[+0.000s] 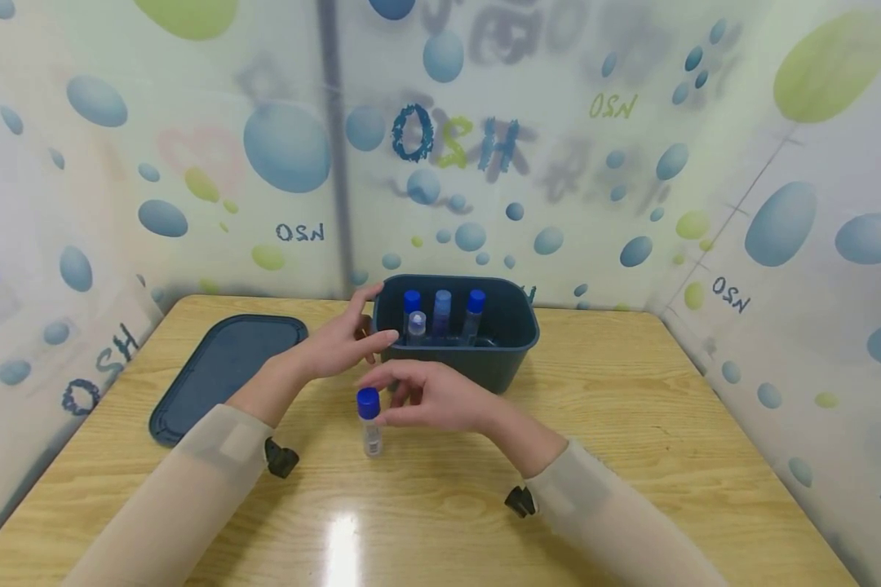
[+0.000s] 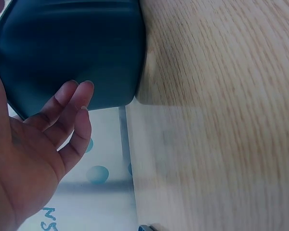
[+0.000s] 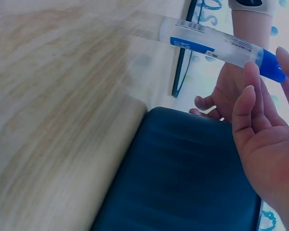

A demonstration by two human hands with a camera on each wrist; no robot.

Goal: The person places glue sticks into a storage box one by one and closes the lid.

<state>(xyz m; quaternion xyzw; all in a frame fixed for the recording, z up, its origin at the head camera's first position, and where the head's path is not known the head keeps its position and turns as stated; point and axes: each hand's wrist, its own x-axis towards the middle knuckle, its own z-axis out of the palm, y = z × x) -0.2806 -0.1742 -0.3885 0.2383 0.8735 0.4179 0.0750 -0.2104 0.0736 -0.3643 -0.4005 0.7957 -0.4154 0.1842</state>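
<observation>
A clear, narrow bottle (image 1: 372, 436) with a blue cap stands upright in front of the dark bin (image 1: 510, 359). My right hand (image 1: 440, 395) pinches it near the cap between thumb and fingertips. A barcode and a blue-and-white label show on the bottle (image 3: 207, 41) in the right wrist view. At the bin's left end, my left hand (image 1: 338, 342) holds the rim, thumb at the front corner and index finger toward the back. Its other fingers (image 2: 79, 132) curve loosely beside the bin's outer wall. Inside the bin are several similar bottles (image 1: 442, 314), most with blue caps.
A dark lid (image 1: 227, 367) lies flat on the wooden table (image 1: 617, 456), left of the bin. Behind the table rises a wall covering (image 1: 558, 163) printed with blue and green bubbles; similar panels stand on both sides.
</observation>
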